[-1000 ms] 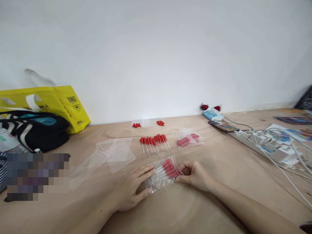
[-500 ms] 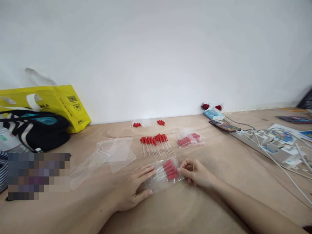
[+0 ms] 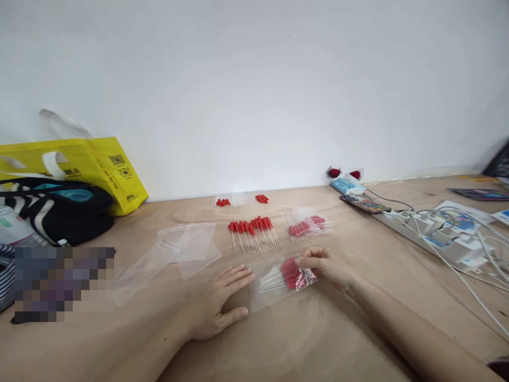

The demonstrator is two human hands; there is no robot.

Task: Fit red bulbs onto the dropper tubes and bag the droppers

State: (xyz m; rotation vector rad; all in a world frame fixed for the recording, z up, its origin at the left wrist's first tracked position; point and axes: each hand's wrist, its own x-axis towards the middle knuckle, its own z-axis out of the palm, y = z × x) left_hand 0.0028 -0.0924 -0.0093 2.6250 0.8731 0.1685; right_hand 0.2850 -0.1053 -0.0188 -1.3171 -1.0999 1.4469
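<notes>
A clear zip bag (image 3: 260,303) lies in front of me with several red-bulbed glass droppers (image 3: 291,273) inside, their bulbs towards the right. My right hand (image 3: 322,267) pinches the bag's upper right edge, which is lifted and creased. Flat on the table, my left hand (image 3: 228,302) has its fingers apart beside the bag's left edge; whether they touch it I cannot tell. Just beyond the bag, a row of loose droppers (image 3: 252,228) points its thin tips towards me. More filled bags (image 3: 306,225) lie to their right.
Flat clear bags (image 3: 186,241) are spread at the left. Filled bags (image 3: 240,198) lie by the wall. A yellow tote (image 3: 123,175) and a black bag (image 3: 85,207) stand far left. At the right are a power strip with cables (image 3: 437,239) and a blue packet (image 3: 348,185).
My right hand has moved slightly right and away from me, drawing the zip bag and its droppers along and lifting the bag's right edge. The left hand stays almost in place.
</notes>
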